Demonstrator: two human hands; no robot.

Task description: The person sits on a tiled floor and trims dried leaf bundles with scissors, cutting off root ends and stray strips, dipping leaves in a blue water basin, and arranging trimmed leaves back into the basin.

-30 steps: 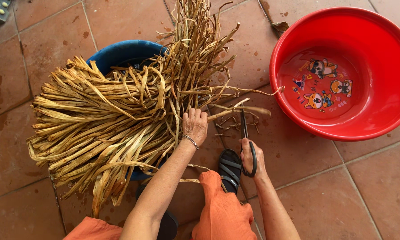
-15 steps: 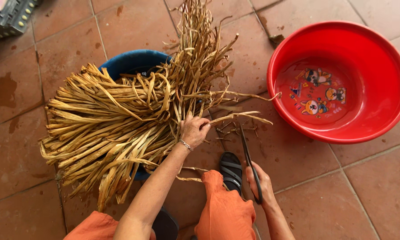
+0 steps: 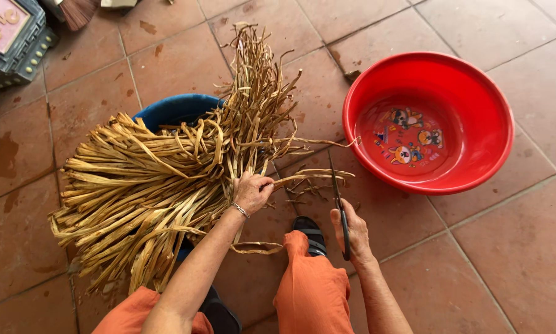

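From the head camera, looking down, your left hand (image 3: 251,193) sits at the right edge of the big bundle of dried yellow leaf strips (image 3: 148,185), its fingers (image 3: 264,185) curled closed around a few thin strips (image 3: 312,176) that stick out to the right of the bundle, toward the red basin (image 3: 494,124). The bundle itself lies across the top of a blue bucket (image 3: 173,108), of which only the upper rim shows behind the strips, and its long ends fan out to the left and upward over the terracotta tiled floor (image 3: 506,266). Your right hand (image 3: 352,232) is just right of the bundle's loose strips, fingers wrapped shut around the handle of a pair of dark scissors (image 3: 338,207); the blades point up toward the pinched strips and meet them, though you cannot tell how far the blades are parted. The red basin stands on the floor well to the right of the bundle, with a cartoon print on its bottom. Below the bundle you see your orange trouser legs (image 3: 309,291) and a black sandal (image 3: 309,232) between the two hands. Far to the upper left of the bundle a dark ornate box (image 3: 12,43) sits at the corner
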